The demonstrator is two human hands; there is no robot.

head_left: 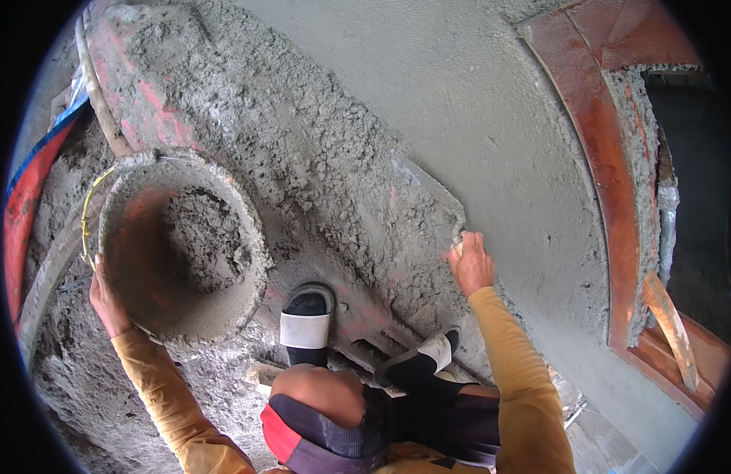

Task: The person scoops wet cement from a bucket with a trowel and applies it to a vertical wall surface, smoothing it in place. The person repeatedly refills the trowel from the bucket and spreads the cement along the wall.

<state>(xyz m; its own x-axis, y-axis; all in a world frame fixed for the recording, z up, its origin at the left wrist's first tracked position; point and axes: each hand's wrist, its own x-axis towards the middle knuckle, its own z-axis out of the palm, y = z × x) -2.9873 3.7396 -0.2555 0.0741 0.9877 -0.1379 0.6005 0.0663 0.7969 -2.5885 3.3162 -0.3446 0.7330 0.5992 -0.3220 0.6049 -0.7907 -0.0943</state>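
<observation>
My left hand (106, 296) grips the left side of a mortar-crusted bucket (148, 286), tilted so its inside shows, with clumpy mortar (207, 233) at the bottom and a thin yellow handle along its outside. My right hand (472, 261) is closed on the handle of a trowel (437, 189). The trowel's blade points up and away from me, lying along the boundary between loose, lumpy mortar (302, 134) and the smooth grey plastered surface (523, 158) on the right.
Rust-coloured boards (587, 126) frame a dark opening at the right, beside a pipe (666, 221) and a slanted wooden piece (670, 324). At the left are a red-and-blue sheet (30, 221) and hoses or poles (105, 110). My sandalled feet (305, 328) stand below the mortar heap.
</observation>
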